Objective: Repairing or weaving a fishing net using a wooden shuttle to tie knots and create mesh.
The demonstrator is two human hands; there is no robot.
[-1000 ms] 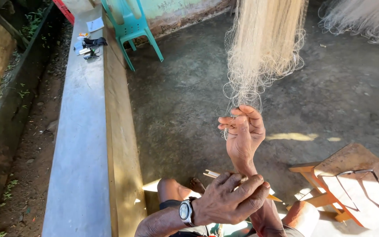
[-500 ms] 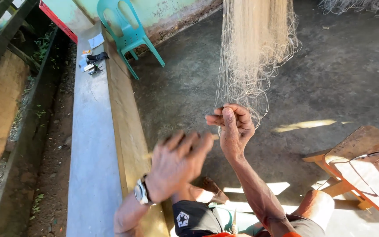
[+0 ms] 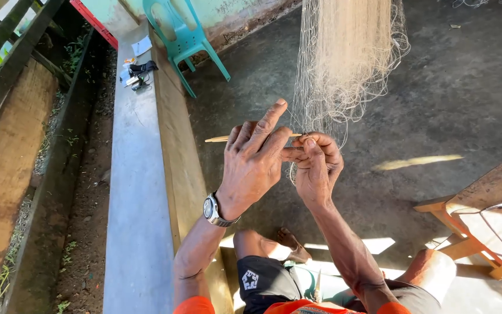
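Netting work, mid-course. Item: pale, fine-meshed monofilament fishing net [image 3: 347,58], hanging from above the frame, its ragged lower edge gathered toward both hands. How much mesh is finished and how much remains cannot be judged; the work reads as under way, with the net's bottom fringe loose.

Right hand [image 3: 316,168]: fingers clenched, thumb and forefinger pinching the net's lower strands just where they meet the tool.

Left hand [image 3: 254,166]: wearing a silver wristwatch [image 3: 213,210]; fingers grasping a thin, pale wooden netting needle [image 3: 222,139], forefinger extended upward. The needle lies level, one end jutting left of the knuckles, the other touching the pinch of the right hand.

Surrounds: turquoise plastic chair [image 3: 184,35] beyond; long grey concrete ledge [image 3: 137,192] to the left; wooden stool [image 3: 483,215] to the right; concrete floor [image 3: 437,87].
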